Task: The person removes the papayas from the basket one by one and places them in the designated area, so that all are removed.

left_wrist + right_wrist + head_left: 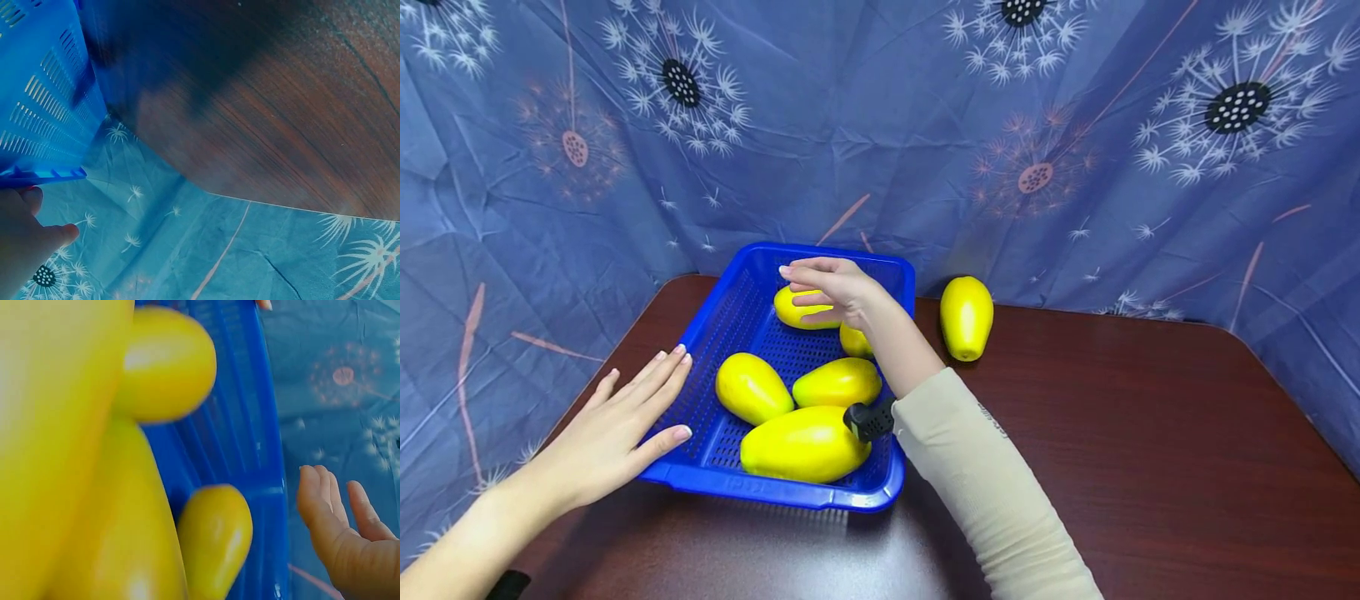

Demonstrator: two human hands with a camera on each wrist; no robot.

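Presently I see my left hand (621, 425), fingers spread, at the blue plastic basket (737, 485), and my right hand (835, 285), fingers extended, above yellow papayas (805, 446); both grip nothing.

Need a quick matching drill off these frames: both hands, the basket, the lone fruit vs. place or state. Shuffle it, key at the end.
Column 1
1. left hand
2. right hand
3. basket
4. lone fruit

Column 2
A. over the basket's far part, holding nothing
B. blue, with several yellow fruits inside
C. at the basket's left rim, fingers straight
D. on the table, right of the basket

Pairs: 1-C; 2-A; 3-B; 4-D
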